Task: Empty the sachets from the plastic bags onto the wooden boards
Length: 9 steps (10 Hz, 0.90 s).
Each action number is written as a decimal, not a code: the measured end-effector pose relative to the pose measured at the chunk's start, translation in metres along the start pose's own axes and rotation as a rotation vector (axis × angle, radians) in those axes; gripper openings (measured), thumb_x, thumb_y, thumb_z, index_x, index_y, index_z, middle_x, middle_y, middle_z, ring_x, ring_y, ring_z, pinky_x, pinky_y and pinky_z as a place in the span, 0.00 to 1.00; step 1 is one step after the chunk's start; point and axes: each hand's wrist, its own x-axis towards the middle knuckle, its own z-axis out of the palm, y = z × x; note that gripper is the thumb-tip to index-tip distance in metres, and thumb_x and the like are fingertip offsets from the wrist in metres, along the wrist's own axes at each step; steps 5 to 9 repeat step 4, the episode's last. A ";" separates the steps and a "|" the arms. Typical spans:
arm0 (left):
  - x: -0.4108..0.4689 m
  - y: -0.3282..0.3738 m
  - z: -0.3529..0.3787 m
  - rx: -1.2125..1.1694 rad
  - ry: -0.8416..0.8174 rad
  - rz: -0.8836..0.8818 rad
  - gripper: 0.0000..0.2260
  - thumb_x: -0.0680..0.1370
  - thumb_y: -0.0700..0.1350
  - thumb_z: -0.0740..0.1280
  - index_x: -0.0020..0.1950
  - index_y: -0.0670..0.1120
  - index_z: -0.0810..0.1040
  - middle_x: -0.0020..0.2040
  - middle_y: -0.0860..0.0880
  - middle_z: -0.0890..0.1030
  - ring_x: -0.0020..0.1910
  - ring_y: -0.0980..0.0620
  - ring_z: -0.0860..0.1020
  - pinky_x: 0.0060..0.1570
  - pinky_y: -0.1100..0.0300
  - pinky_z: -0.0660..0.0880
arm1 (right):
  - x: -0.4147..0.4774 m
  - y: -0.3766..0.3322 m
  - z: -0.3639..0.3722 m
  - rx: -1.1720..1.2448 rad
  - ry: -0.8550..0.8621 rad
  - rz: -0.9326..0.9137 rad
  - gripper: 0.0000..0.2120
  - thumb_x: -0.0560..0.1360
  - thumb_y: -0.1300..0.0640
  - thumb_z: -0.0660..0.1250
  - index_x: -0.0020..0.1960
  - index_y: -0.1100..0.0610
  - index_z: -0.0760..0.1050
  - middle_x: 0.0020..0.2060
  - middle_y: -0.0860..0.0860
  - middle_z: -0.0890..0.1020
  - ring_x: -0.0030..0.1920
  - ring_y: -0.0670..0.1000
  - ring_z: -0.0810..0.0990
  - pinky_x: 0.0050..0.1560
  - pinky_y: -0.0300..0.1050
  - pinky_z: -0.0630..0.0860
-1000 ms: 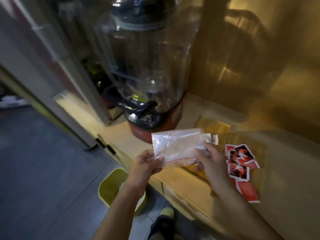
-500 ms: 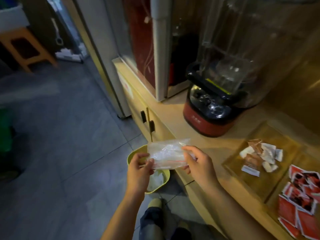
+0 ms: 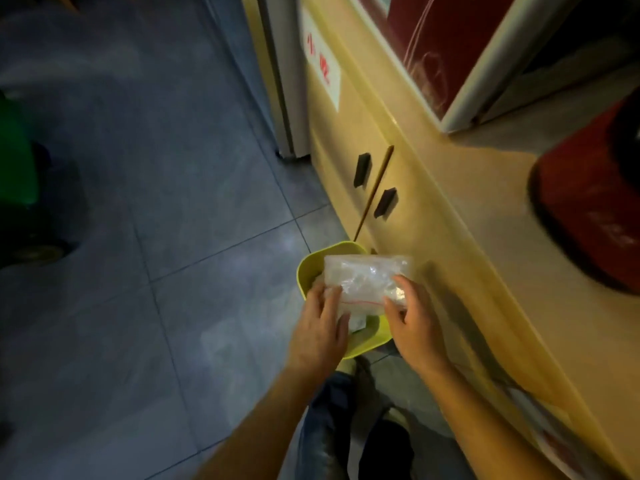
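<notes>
View has swung left and down since half a second ago: the boards with sachets, then at the right, are out of frame; floor and cupboard front fill most of it. The bag has travelled with the hands, from over the desk edge to over the bin.

Left to right:
- Grey tiled floor (image 3: 145, 209), far left a green object, blurred, not identified.
- Left hand (image 3: 320, 327) pinches the left end of the plastic bag (image 3: 363, 282), thumb on top, fingers partly underneath.
- Bag held roughly level above the yellow-green bin (image 3: 308, 271), which stands on the floor just beside the cupboard. Red zip line runs along the near edge of the bag. Pale scraps lie in the bin.
- Right hand (image 3: 412, 320) grips the right near corner of the bag at the zip line.
- Cupboard doors with two dark handles (image 3: 362, 169), then the desk (image 3: 491, 209), with a red appliance base (image 3: 588, 220) at far right.

Both hands closed on the bag, set apart at opposite ends.

Handling, judged: thin film, soft and crinkly, very light; looks flat, contents uncertain, probably emptied. Slippery between fingertips; best held at the stiffer zip strip. Not fragile. Will flutter if dropped, so release low over the bin.
</notes>
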 end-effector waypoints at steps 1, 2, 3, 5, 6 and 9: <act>0.018 -0.052 0.044 0.328 -0.343 -0.043 0.32 0.77 0.61 0.55 0.76 0.52 0.47 0.78 0.40 0.43 0.76 0.39 0.46 0.74 0.40 0.47 | 0.015 0.044 0.042 -0.363 -0.228 0.065 0.30 0.75 0.46 0.61 0.72 0.52 0.56 0.72 0.59 0.62 0.69 0.60 0.64 0.64 0.55 0.65; 0.026 -0.094 0.073 0.600 -0.703 -0.117 0.34 0.76 0.65 0.53 0.76 0.54 0.45 0.78 0.42 0.41 0.76 0.39 0.40 0.72 0.36 0.38 | 0.015 0.083 0.072 -0.649 -0.517 0.151 0.33 0.74 0.43 0.61 0.73 0.50 0.51 0.75 0.58 0.52 0.74 0.59 0.54 0.69 0.58 0.58; 0.028 -0.105 0.072 0.567 -0.764 -0.159 0.33 0.75 0.65 0.55 0.75 0.50 0.56 0.76 0.42 0.59 0.75 0.40 0.57 0.74 0.41 0.50 | 0.013 0.093 0.074 -0.697 -0.633 0.181 0.30 0.74 0.45 0.61 0.72 0.52 0.56 0.73 0.57 0.58 0.72 0.60 0.58 0.67 0.57 0.60; 0.028 -0.092 0.057 0.502 -0.667 -0.143 0.30 0.75 0.63 0.57 0.71 0.48 0.62 0.69 0.44 0.70 0.67 0.42 0.68 0.69 0.47 0.62 | 0.015 0.083 0.062 -0.641 -0.598 0.105 0.28 0.75 0.48 0.60 0.71 0.54 0.58 0.70 0.57 0.65 0.67 0.59 0.66 0.62 0.54 0.67; 0.028 -0.092 0.057 0.502 -0.667 -0.143 0.30 0.75 0.63 0.57 0.71 0.48 0.62 0.69 0.44 0.70 0.67 0.42 0.68 0.69 0.47 0.62 | 0.015 0.083 0.062 -0.641 -0.598 0.105 0.28 0.75 0.48 0.60 0.71 0.54 0.58 0.70 0.57 0.65 0.67 0.59 0.66 0.62 0.54 0.67; 0.028 -0.092 0.057 0.502 -0.667 -0.143 0.30 0.75 0.63 0.57 0.71 0.48 0.62 0.69 0.44 0.70 0.67 0.42 0.68 0.69 0.47 0.62 | 0.015 0.083 0.062 -0.641 -0.598 0.105 0.28 0.75 0.48 0.60 0.71 0.54 0.58 0.70 0.57 0.65 0.67 0.59 0.66 0.62 0.54 0.67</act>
